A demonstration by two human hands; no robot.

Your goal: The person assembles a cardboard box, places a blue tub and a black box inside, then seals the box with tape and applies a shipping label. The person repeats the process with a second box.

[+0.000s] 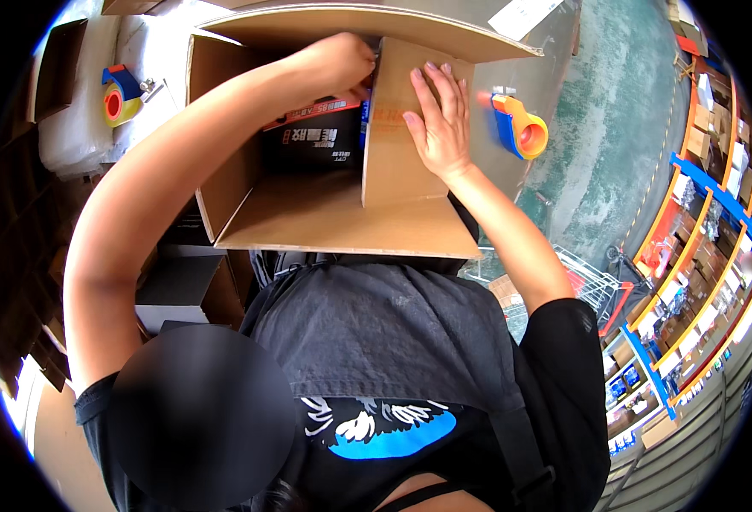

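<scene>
An open cardboard carton (312, 217) stands in front of me with its flaps raised. My left hand (340, 64) reaches into it, bent at the wrist. Its fingertips are partly hidden near a red box (315, 114) and a narrow blue package (365, 121) along the right inner wall; I cannot tell whether they grip anything. A black package (315, 144) bearing white writing lies deeper inside. My right hand (443, 121) rests flat, fingers slightly apart, against the carton's right flap (392, 147).
On the table (510, 64) lies an orange and blue tape dispenser (521, 128), right of the carton. Another tape dispenser (120, 99) sits at the left beside plastic wrap (72, 144). A wire cart (584, 281) and stocked shelves (702, 237) stand to the right; a dark box (180, 281) is at lower left.
</scene>
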